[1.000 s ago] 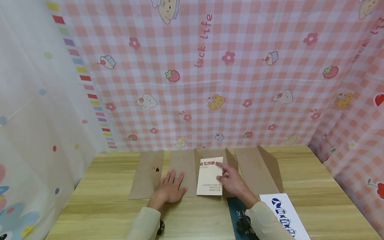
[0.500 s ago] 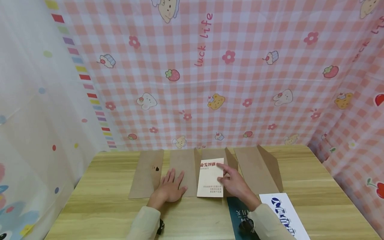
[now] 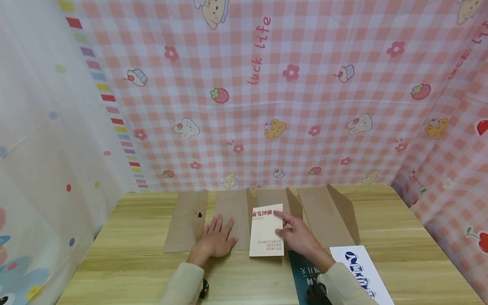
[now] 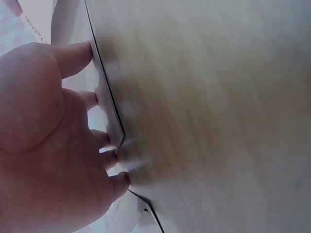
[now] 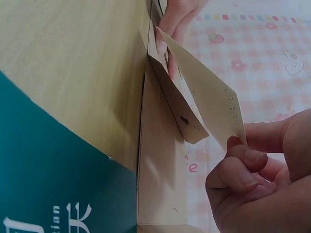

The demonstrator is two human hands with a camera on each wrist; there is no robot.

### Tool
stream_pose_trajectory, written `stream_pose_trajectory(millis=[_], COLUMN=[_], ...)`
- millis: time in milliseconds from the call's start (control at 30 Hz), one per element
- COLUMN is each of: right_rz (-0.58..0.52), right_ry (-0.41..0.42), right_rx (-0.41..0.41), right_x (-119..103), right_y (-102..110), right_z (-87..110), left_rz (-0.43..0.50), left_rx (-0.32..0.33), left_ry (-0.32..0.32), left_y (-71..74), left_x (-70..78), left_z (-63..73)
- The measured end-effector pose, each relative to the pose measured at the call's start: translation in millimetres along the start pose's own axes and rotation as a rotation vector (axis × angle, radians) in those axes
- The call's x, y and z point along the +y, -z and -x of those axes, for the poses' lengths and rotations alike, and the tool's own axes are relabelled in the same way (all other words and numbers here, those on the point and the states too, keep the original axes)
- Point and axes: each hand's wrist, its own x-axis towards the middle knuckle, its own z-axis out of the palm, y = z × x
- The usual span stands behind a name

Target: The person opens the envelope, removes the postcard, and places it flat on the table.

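Note:
My left hand (image 3: 214, 242) lies palm down with fingers spread over a brown kraft envelope (image 3: 233, 207); in the left wrist view its fingertips meet the envelope's edge. Between thumb and fingers, my right hand (image 3: 300, 237) pinches the right edge of a cream card (image 3: 266, 231) with red characters at its top. This card hangs over another envelope (image 3: 268, 196), whose flap (image 3: 294, 205) is folded out to the right. From the right wrist view, the back of the cream card (image 5: 206, 87) shows, tilted and raised above the envelopes.
More kraft envelopes lie at the left (image 3: 182, 220) and right (image 3: 322, 216) ends of the row, flaps out. A dark teal card (image 3: 301, 269) lies partly under my right wrist, beside a white card (image 3: 369, 267) with blue characters. A checked cloth (image 3: 244, 106) hangs behind the wooden table (image 3: 126, 245).
The cream card has come slightly nearer the front of the table, with my right hand still pinching it. My left hand has kept its place.

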Motion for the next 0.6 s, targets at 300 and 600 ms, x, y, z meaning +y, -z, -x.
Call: stream_pose_trajectory(millis=[300, 600], right_rz=[-0.004, -0.012], right_ry=[0.013, 0.043], right_rx=[-0.078, -0.077], right_x=[0.9, -0.1], right_y=[-0.8, 0.1], right_z=[8.5, 13.7], left_rz=[-0.012, -0.003], left_rx=[0.007, -0.006], left_ry=[0.011, 0.017], left_y=[2.5, 0.9], left_x=[4.6, 2.8], left_z=[2.3, 1.2])
